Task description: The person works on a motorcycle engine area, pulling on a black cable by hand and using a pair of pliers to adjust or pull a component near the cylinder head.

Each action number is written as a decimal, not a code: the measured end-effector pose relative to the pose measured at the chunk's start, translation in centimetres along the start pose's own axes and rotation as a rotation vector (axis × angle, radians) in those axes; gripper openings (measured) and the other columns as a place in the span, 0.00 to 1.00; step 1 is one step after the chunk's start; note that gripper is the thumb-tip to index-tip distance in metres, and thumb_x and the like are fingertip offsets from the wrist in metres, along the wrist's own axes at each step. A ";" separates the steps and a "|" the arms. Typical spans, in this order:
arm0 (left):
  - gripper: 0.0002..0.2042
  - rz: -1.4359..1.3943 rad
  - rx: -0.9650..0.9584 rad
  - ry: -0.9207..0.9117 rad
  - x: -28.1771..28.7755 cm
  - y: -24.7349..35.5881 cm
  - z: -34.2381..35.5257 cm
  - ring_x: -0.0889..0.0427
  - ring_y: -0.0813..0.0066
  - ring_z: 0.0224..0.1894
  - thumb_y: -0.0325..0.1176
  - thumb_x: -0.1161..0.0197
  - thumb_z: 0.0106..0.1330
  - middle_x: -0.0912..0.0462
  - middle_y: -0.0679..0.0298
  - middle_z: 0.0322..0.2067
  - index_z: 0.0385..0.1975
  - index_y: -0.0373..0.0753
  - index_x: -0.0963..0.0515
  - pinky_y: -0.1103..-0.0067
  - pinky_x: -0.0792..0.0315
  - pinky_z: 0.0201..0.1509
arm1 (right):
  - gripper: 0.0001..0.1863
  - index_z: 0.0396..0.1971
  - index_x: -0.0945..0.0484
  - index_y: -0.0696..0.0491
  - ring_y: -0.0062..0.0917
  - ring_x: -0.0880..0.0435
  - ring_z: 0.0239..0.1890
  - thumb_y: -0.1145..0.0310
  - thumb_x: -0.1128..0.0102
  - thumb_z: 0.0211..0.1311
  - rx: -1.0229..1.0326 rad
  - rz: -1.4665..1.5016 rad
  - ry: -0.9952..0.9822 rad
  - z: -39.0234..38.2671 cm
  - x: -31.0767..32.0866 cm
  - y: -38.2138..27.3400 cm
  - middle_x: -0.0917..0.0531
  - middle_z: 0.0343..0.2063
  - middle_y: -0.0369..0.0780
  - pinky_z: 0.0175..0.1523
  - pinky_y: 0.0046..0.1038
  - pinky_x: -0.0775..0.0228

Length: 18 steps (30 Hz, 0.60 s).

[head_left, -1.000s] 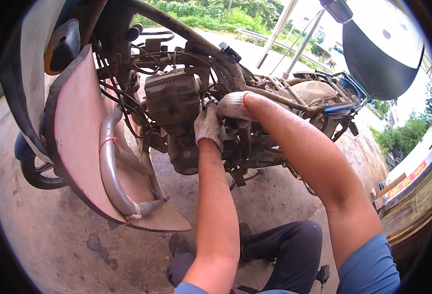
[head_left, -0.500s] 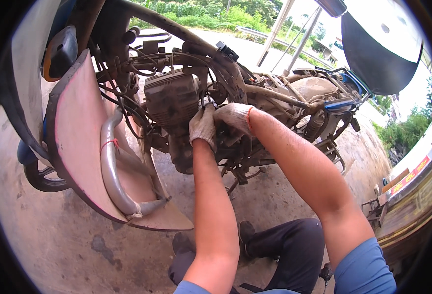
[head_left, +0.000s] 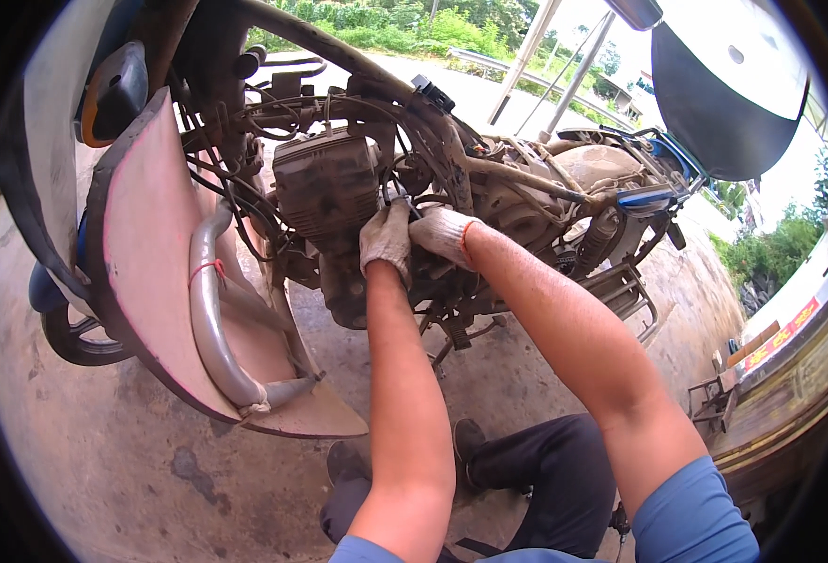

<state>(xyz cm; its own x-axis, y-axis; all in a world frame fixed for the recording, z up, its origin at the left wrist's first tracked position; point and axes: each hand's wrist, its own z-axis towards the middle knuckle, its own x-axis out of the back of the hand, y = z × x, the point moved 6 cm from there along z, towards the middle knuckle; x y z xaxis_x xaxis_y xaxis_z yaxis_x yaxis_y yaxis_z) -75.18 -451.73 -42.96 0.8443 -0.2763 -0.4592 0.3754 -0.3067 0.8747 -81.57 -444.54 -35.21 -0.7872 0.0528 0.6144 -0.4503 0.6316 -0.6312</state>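
Working well in so cramped a gap seemed to call for small, unhurried finger movements. The finned engine (head_left: 326, 192) stood at upper centre of the frame; the gloved left hand (head_left: 385, 236) was at its right edge, with the gloved right hand (head_left: 443, 235) just beside. Both sets of fingers were bent inward, tips hidden, so their opening and any hold could not be told. Keeping knuckles off the slanting frame tube (head_left: 526, 179) at upper right looked prudent.
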 end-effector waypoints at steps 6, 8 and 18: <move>0.26 -0.206 0.036 -0.053 -1.6 1.9 -1.3 0.21 0.66 0.41 0.50 0.35 0.65 0.16 0.59 0.45 0.55 0.37 0.19 0.70 0.27 0.50 | 0.13 0.33 0.19 0.56 0.25 0.17 0.23 0.62 0.47 0.68 0.389 -0.606 -0.252 -1.7 2.9 -6.5 0.17 0.24 0.39 0.28 0.31 0.23; 0.26 -0.180 0.033 0.010 -1.2 1.8 -1.4 0.21 0.68 0.38 0.51 0.36 0.65 0.15 0.59 0.41 0.53 0.35 0.18 0.70 0.27 0.46 | 0.14 0.27 0.20 0.54 0.25 0.23 0.15 0.63 0.51 0.67 0.044 -0.517 -0.100 -0.5 3.1 -5.3 0.20 0.17 0.39 0.21 0.30 0.30; 0.23 -0.201 0.100 0.002 0.5 -0.1 0.2 0.21 0.70 0.32 0.49 0.37 0.65 0.16 0.60 0.32 0.49 0.35 0.17 0.73 0.27 0.40 | 0.21 0.49 0.22 0.59 0.29 0.15 0.26 0.58 0.47 0.69 0.001 -0.112 -0.047 -0.2 -0.3 -1.3 0.15 0.34 0.43 0.31 0.33 0.17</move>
<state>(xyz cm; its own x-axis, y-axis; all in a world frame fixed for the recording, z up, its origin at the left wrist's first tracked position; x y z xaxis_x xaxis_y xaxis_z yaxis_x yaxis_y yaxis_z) -74.84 -452.00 -43.30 0.7571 -0.1982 -0.6224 0.4967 -0.4441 0.7457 -80.68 -445.17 -34.45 -0.7507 -0.0539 0.6584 -0.5368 0.6308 -0.5604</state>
